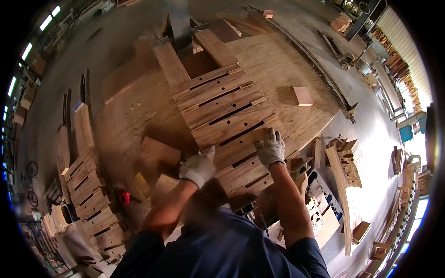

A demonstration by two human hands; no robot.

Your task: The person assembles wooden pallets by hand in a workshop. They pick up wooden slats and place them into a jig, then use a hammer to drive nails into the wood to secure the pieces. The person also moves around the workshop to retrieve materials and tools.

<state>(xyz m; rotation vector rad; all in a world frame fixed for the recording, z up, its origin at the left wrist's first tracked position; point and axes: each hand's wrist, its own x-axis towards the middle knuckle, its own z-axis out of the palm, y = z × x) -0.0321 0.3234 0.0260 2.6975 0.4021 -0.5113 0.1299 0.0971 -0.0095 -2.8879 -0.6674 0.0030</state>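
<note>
A row of brown wooden boards (232, 121) with round holes and dark slots lies side by side on a large worktable. Both my hands wear pale work gloves. At the left ends of the nearer boards is my left hand (199, 167), its thumb stretched out over the wood and some fingers hidden at the boards' edge. My right hand (270, 148) rests on the right ends, with fingers spread and stretched forward. Neither hand is seen to wrap round a board.
Two planks (171, 62) stick out beyond the row beside a grey post (180, 28). A small block (302, 96) sits to the right, a loose board (161, 151) to the left. More slotted boards (88, 185) stand stacked at left, near a red tool (124, 197).
</note>
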